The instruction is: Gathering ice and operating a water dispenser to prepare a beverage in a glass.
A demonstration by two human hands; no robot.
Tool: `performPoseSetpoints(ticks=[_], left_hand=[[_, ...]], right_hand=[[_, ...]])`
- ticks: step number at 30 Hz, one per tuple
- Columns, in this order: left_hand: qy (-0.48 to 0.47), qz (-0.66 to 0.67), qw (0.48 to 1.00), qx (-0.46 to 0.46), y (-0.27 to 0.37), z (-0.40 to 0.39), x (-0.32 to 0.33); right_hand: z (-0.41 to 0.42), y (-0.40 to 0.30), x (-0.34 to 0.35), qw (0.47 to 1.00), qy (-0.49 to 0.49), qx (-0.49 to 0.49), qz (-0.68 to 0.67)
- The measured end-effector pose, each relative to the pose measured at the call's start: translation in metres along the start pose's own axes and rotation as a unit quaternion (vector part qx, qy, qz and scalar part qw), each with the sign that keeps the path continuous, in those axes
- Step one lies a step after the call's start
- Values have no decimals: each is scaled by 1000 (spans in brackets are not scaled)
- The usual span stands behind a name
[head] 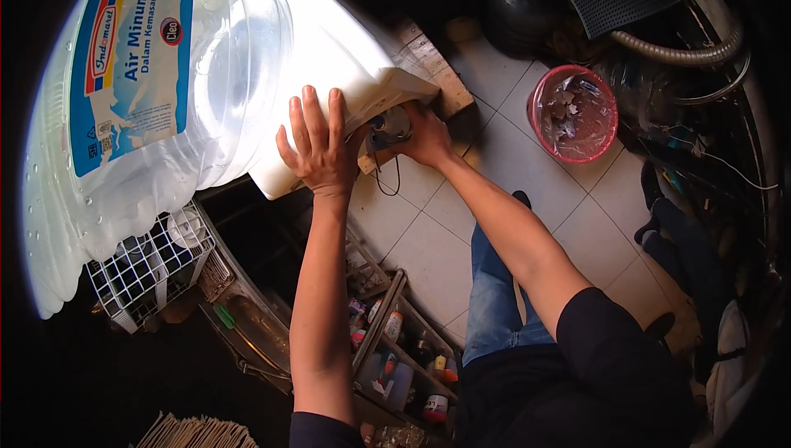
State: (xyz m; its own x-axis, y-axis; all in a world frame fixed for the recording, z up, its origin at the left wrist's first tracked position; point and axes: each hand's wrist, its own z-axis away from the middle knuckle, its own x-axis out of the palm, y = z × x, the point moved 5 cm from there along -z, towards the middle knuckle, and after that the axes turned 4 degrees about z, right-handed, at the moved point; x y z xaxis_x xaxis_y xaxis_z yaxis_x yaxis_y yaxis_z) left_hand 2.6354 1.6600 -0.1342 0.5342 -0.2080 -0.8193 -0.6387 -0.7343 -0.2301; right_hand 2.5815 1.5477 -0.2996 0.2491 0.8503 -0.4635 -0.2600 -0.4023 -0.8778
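A large clear plastic water bottle (213, 77) with a blue and white label rests upended on a white water dispenser (334, 46) at the upper left. My left hand (321, 145) lies on the dispenser's white side, fingers spread, its thumb hidden near the lower edge. My right hand (426, 136) is at the dispenser's front underside, around a small clear cup or glass (393, 125). The dispenser's body partly hides the fingers and the cup. Whether the cup holds water cannot be told.
A pink-rimmed waste bin (534, 120) lined with plastic stands on the tiled floor (513, 139). A wooden stand (457, 86) is behind the dispenser. Below are a white wire rack (160, 269) and a wooden shelf (405, 355) with small bottles. Another person's legs (670, 231) show at right.
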Motion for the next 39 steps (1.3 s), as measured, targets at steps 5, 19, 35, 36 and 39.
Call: performPoseSetpoints(ticks=[5, 19, 35, 36, 39], left_hand=[[2, -11, 1000, 7, 0, 1, 0], [12, -13, 1000, 15, 2, 0, 0], [5, -39, 999, 34, -1, 2, 2], [6, -38, 999, 33, 0, 2, 2], [15, -39, 999, 34, 0, 2, 1]], right_hand=[[1, 1, 0, 1000, -15, 15, -2], [3, -1, -6, 1000, 13, -10, -12], [3, -3, -5, 1000, 0, 6, 2], [4, -5, -4, 1000, 2, 4, -3], [4, -6, -7, 1000, 3, 6, -7]])
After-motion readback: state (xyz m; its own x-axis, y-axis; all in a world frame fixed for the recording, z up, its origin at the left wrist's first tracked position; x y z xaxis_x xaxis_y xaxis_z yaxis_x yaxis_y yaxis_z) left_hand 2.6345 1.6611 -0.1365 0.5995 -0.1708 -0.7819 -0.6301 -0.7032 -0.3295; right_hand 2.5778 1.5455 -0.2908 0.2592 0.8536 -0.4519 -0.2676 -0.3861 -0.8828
